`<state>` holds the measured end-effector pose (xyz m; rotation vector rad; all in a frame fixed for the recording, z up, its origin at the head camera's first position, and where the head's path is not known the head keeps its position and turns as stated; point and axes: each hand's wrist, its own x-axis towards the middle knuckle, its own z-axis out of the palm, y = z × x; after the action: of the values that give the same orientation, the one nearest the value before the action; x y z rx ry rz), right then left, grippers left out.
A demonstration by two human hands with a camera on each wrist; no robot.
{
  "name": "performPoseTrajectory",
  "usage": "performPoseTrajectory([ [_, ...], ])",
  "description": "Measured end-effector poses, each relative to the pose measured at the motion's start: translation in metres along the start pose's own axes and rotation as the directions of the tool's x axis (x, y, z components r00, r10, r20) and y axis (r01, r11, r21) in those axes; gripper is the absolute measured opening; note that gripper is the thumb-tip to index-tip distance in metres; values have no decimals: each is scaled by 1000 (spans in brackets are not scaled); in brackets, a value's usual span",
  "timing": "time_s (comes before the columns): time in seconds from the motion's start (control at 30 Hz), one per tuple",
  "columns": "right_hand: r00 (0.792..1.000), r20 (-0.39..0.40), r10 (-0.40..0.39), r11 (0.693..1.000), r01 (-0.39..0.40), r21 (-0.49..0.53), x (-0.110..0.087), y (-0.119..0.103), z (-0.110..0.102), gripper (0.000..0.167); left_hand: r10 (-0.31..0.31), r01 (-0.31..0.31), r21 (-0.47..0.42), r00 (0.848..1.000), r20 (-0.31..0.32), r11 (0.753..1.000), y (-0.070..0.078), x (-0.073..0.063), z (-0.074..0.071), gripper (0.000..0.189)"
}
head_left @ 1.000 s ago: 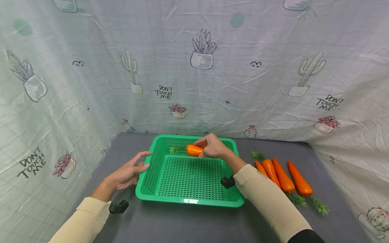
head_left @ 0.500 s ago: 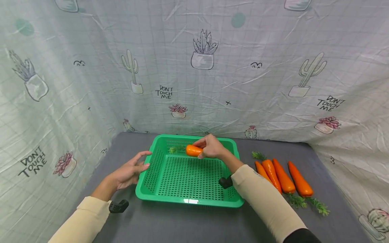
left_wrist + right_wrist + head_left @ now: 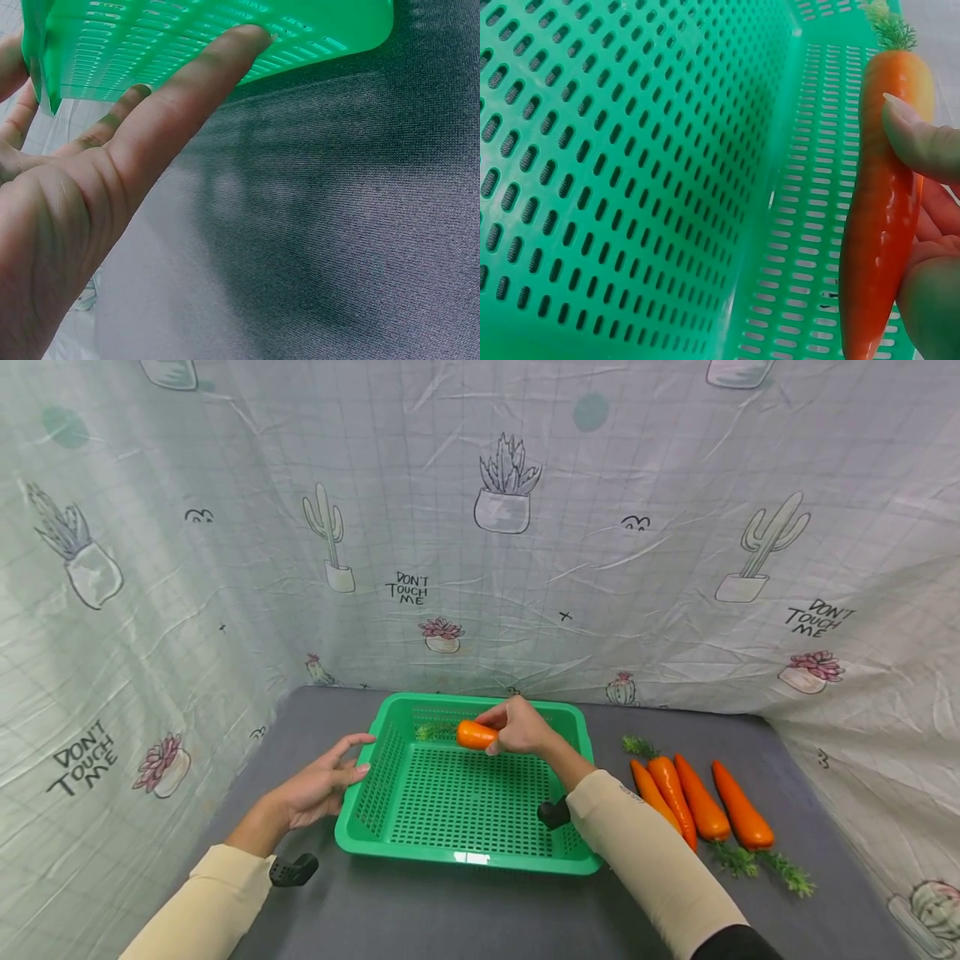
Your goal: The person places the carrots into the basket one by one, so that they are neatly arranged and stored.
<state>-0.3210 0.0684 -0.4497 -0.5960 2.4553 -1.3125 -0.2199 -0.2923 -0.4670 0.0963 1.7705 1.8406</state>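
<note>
In the head view, my left hand (image 3: pixel 318 785) holds the left rim of a green perforated plastic basket (image 3: pixel 472 858). The left wrist view shows one long finger (image 3: pixel 187 90) lying against the basket's outer wall, with other fingers up at the rim. Over the back part of the basket, my right hand (image 3: pixel 525 728) grips an orange carrot (image 3: pixel 474 735) lying sideways, leafy top to the left. From the right wrist, the thumb (image 3: pixel 919 142) is seen pressing the carrot (image 3: pixel 881 202) near its thick end; its pointed tip hangs free, close beside the slotted back wall.
Several more carrots (image 3: pixel 701 802) lie in a row on the grey tabletop right of the basket, beside the right forearm. Their green leaves (image 3: pixel 783 870) point both ways. A curtain (image 3: pixel 570 552) printed with cacti hangs behind and at both sides.
My right hand has shifted slightly left and down with the carrot over the basket. My left hand keeps its place at the rim.
</note>
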Motion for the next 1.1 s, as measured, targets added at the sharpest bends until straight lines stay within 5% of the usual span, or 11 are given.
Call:
performPoseTrajectory([
  [1.1, 995, -80, 58, 997, -61, -37, 12, 9, 19, 54, -5, 5, -12, 1000, 0, 1000, -1, 1, 0, 62],
])
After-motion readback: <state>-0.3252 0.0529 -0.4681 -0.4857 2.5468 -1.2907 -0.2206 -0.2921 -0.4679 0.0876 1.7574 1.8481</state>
